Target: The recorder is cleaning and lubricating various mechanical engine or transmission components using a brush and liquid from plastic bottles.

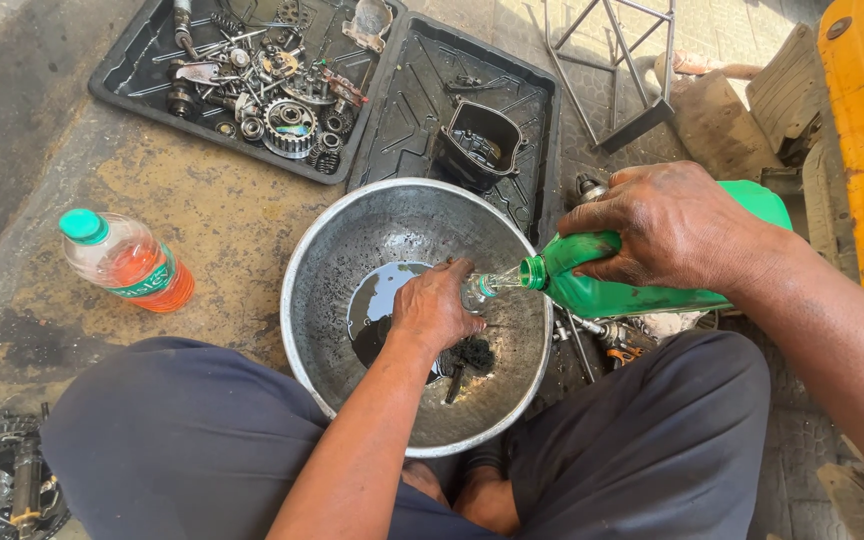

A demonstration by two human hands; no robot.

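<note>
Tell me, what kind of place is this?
Probably a roadside repair spot for engines or motorbikes. Black trays on the ground hold gears and metal parts, and the right hand tips a green bottle over a greasy metal bowl.

I see a dull, scuffed metal basin (pixel 322 260) holding glossy black oil (pixel 377 300). My right hand (pixel 672 225) grips a smooth, slightly shiny green plastic bottle (pixel 642 295). The clear plastic bottle (pixel 127 262) looks glossy. Black plastic trays (pixel 422 90) are matt and grimy, their steel parts (pixel 287 115) greasy. The concrete floor (pixel 202 215) is rough and stained.
</note>
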